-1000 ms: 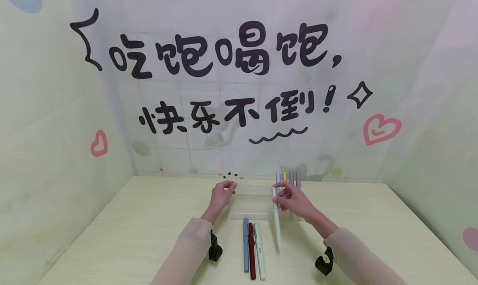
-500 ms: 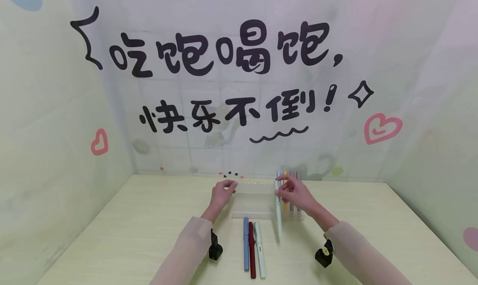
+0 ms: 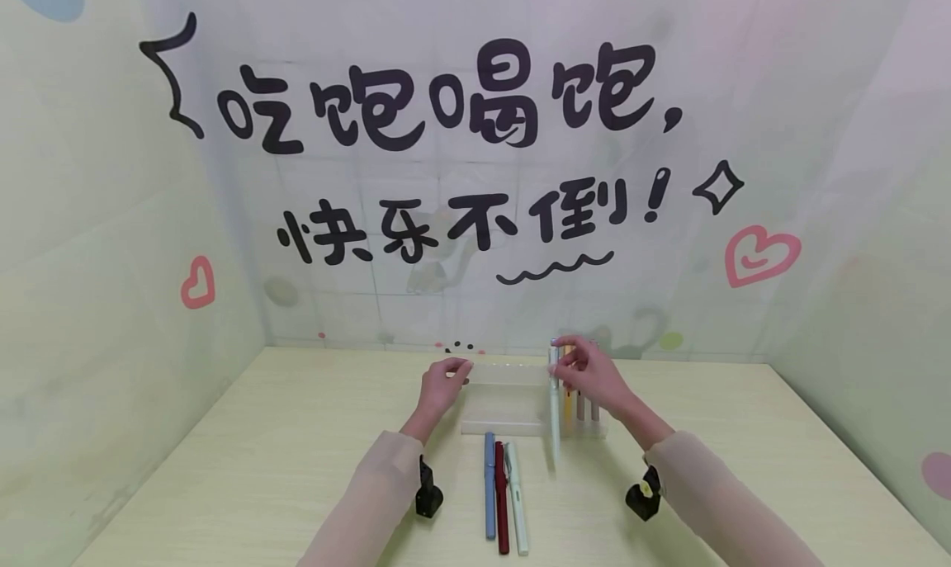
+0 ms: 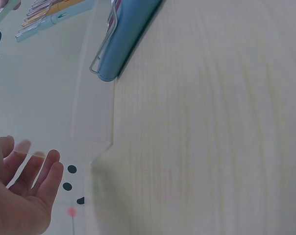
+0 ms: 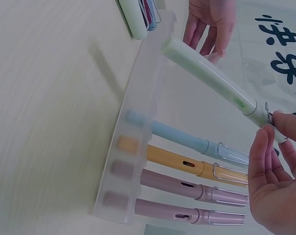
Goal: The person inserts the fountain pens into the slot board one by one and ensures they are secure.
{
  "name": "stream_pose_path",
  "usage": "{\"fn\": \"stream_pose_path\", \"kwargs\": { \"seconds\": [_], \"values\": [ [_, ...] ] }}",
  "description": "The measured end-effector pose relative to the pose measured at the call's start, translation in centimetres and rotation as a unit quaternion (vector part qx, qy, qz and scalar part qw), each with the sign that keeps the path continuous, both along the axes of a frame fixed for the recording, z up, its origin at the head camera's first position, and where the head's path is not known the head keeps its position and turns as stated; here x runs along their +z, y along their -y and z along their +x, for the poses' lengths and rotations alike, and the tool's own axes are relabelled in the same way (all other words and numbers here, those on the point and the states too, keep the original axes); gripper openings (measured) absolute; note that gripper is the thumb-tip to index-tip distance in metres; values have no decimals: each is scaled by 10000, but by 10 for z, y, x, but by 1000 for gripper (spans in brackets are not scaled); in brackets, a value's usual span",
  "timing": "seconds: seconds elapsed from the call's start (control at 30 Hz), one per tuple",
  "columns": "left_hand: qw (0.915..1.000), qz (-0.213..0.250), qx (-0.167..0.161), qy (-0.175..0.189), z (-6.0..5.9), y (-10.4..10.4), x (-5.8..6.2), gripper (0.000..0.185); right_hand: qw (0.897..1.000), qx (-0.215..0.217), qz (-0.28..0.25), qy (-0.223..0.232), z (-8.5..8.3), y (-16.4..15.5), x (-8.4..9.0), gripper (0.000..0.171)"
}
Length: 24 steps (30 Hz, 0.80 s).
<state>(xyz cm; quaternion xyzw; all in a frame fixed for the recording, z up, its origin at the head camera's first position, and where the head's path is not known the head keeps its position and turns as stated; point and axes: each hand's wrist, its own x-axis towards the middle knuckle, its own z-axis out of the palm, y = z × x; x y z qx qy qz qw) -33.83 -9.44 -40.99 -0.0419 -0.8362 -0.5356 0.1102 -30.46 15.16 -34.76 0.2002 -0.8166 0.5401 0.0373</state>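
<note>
My right hand pinches the cap end of a pale green pen, which hangs nearly upright over a clear pen holder. In the right wrist view the pale green pen slants above the holder, its lower end near the holder's top edge. A blue pen, a yellow pen and two mauve pens stand in the holder. My left hand rests straight fingers against the holder's left end.
Three pens lie side by side on the pale wooden table in front of the holder: blue, dark red and pale green. Printed walls close in the table at the back and on both sides.
My right hand has risen and moved back toward the holder, carrying the pale green pen from a low slant to nearly upright. The left hand has stayed put.
</note>
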Motion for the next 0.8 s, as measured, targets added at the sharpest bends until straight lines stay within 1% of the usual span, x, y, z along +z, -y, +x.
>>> {"fn": "stream_pose_path", "kwargs": {
  "seconds": [0.07, 0.13, 0.3, 0.57, 0.8],
  "values": [
    [10000, 6, 1, 13, 0, 0, 0, 28, 10000, -45, -3, -45, 0, 1, 2, 36],
    [10000, 5, 7, 31, 0, 0, 0, 28, 9999, -84, -8, -96, -7, -1, -3, 36],
    [10000, -4, 11, 20, -1, 0, 0, 28, 9995, -226, 43, -201, -11, 0, -1, 37],
    [10000, -39, 26, 10, 0, 0, 1, 28, 9983, -372, -19, -444, -14, 1, 4, 35],
    [10000, -51, 35, 1, 1, 0, 2, 28, 9976, -523, 11, -451, -14, 2, 7, 35]
  ]
}}
